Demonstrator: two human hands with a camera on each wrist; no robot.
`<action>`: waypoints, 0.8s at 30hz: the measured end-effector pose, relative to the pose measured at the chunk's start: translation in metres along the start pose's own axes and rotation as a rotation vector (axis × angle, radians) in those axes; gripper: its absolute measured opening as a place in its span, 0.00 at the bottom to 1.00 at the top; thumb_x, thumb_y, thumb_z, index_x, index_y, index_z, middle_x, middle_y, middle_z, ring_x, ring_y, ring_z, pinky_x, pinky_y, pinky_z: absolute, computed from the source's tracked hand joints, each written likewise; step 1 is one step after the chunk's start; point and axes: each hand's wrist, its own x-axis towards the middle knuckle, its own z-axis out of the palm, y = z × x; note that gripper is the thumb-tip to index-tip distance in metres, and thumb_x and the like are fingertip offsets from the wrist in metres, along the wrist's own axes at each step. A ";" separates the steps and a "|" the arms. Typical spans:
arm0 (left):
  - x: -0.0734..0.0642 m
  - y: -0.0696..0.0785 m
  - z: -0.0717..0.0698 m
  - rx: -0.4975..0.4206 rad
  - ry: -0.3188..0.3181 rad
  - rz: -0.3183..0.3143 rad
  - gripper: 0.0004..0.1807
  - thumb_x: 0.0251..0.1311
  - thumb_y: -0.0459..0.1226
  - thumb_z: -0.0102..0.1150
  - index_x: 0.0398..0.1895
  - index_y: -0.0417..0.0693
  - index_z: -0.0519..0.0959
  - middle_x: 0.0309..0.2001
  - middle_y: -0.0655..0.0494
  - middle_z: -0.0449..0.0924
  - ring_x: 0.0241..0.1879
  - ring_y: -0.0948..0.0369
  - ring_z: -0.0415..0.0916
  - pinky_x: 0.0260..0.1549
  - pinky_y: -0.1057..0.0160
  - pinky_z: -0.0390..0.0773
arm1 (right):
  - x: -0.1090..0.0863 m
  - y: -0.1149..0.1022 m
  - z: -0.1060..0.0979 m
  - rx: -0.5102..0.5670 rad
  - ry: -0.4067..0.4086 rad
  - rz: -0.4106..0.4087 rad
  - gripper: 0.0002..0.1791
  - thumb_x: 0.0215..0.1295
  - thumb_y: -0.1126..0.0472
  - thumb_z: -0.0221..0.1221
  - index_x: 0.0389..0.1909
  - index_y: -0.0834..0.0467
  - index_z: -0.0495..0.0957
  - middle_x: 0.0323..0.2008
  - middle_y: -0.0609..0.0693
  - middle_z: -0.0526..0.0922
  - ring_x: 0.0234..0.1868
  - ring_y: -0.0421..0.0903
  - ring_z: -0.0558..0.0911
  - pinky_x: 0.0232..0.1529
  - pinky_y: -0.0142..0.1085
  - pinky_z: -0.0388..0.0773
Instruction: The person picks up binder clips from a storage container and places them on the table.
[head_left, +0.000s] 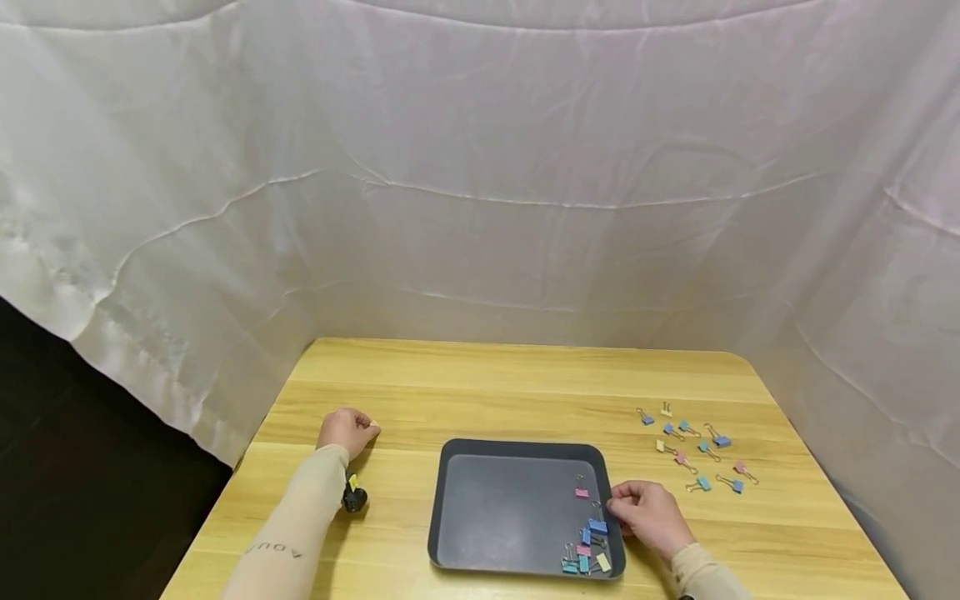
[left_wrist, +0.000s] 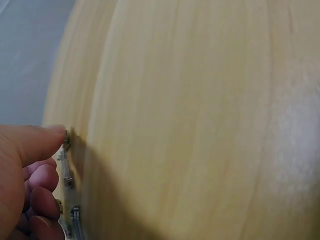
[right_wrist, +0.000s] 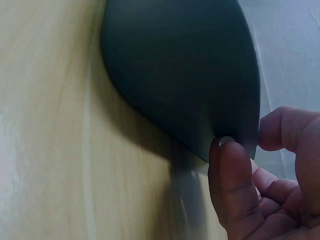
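My left hand [head_left: 348, 432] is low over the left part of the table. Its thumb and fingers pinch a small pale binder clip [head_left: 374, 425], whose metal wire parts [left_wrist: 67, 175] show beside the fingertips in the left wrist view; the rest is hidden. The dark grey tray [head_left: 517, 508] lies at the table's front middle. At its right rim my right hand [head_left: 651, 518] grips the edge between thumb and fingers, also visible in the right wrist view. Inside the tray's right side are several binder clips [head_left: 597, 527], blue, pink, teal and pale yellow.
Several loose binder clips [head_left: 703, 482] of mixed colours are scattered on the wooden table [head_left: 420, 392] to the tray's right. Pale curtains [head_left: 517, 250] hang behind and beside the table. A dark area [head_left: 75, 450] lies beyond its left edge.
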 end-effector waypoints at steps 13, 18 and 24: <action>-0.009 0.046 0.003 -0.068 -0.017 0.109 0.18 0.57 0.41 0.67 0.46 0.38 0.83 0.34 0.51 0.84 0.34 0.57 0.81 0.38 0.56 0.80 | -0.001 -0.002 -0.002 -0.018 -0.007 -0.023 0.11 0.52 0.68 0.63 0.36 0.69 0.81 0.25 0.51 0.82 0.24 0.46 0.81 0.24 0.38 0.80; -0.013 0.083 0.018 -0.123 -0.029 0.211 0.18 0.54 0.39 0.70 0.45 0.37 0.83 0.22 0.61 0.78 0.22 0.65 0.74 0.31 0.62 0.78 | -0.002 -0.002 -0.003 -0.022 -0.005 -0.021 0.11 0.52 0.68 0.63 0.36 0.69 0.81 0.25 0.51 0.82 0.24 0.46 0.80 0.24 0.38 0.80; -0.024 0.126 0.042 -0.160 -0.036 0.373 0.16 0.51 0.38 0.71 0.42 0.37 0.84 0.19 0.64 0.74 0.20 0.68 0.70 0.27 0.66 0.76 | -0.003 -0.003 -0.002 -0.007 -0.011 -0.008 0.11 0.52 0.68 0.63 0.37 0.69 0.81 0.25 0.52 0.82 0.25 0.46 0.81 0.24 0.38 0.80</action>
